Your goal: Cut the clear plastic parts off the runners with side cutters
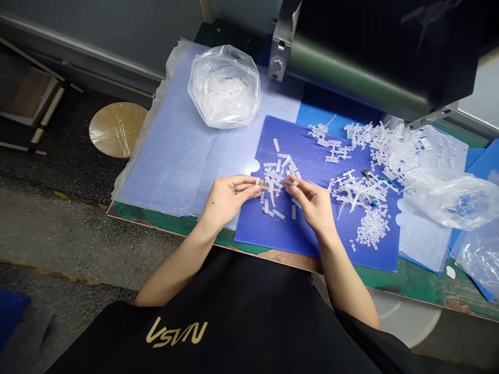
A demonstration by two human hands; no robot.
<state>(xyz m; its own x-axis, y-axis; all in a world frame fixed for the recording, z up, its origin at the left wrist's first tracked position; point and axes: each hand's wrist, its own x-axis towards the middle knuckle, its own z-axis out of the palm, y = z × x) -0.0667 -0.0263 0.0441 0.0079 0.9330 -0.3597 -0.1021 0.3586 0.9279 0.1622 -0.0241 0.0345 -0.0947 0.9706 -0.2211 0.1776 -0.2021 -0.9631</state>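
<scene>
My left hand (pixel 237 196) pinches a small translucent plastic piece at its fingertips, above the blue corrugated sheet (pixel 280 234). Opposite it, my right hand (pixel 312 200) has thumb and forefinger closed on another small translucent plastic piece (pixel 295 183). Between the hands lies a branched plastic sprue (pixel 272 189), with small ribbed plastic strips (pixel 278 213) scattered around it. Right of my right hand sits a heap of sprues (pixel 356 192), and nearer to me a pile of tiny clear parts (pixel 372 227). The exact shape of the held pieces is partly hidden by my fingers.
An open clear bag of white pieces (pixel 226 96) stands at the back left. A large sprue pile (pixel 401 150) and a crumpled plastic bag (pixel 463 200) lie on the right. A dark machine housing (pixel 362 62) overhangs the back. A round stool (pixel 118 130) stands left of the table.
</scene>
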